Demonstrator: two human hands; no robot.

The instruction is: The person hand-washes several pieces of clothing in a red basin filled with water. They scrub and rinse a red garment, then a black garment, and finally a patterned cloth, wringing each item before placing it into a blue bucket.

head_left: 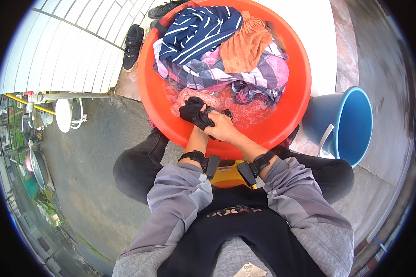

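Note:
A black wet cloth (194,112) is bunched up between my two hands, over the near side of a large red plastic basin (300,86). My right hand (223,126) grips it from the right. My left hand (199,133) is mostly hidden beneath the cloth but holds it too. Under the cloth, a pale pink patterned fabric (185,97) lies in the shallow water (253,112). Piled at the basin's far side are a navy garment with white stripes (201,33), an orange cloth (246,45) and a pink and grey plaid cloth (208,76).
A blue bucket (322,112) with a pale handle stands right of the basin. Black shoes (133,45) are at the basin's far left, beside white tiles (72,41). My bent legs flank the basin, with something yellow (227,173) between them. Concrete ground (79,162) spreads left.

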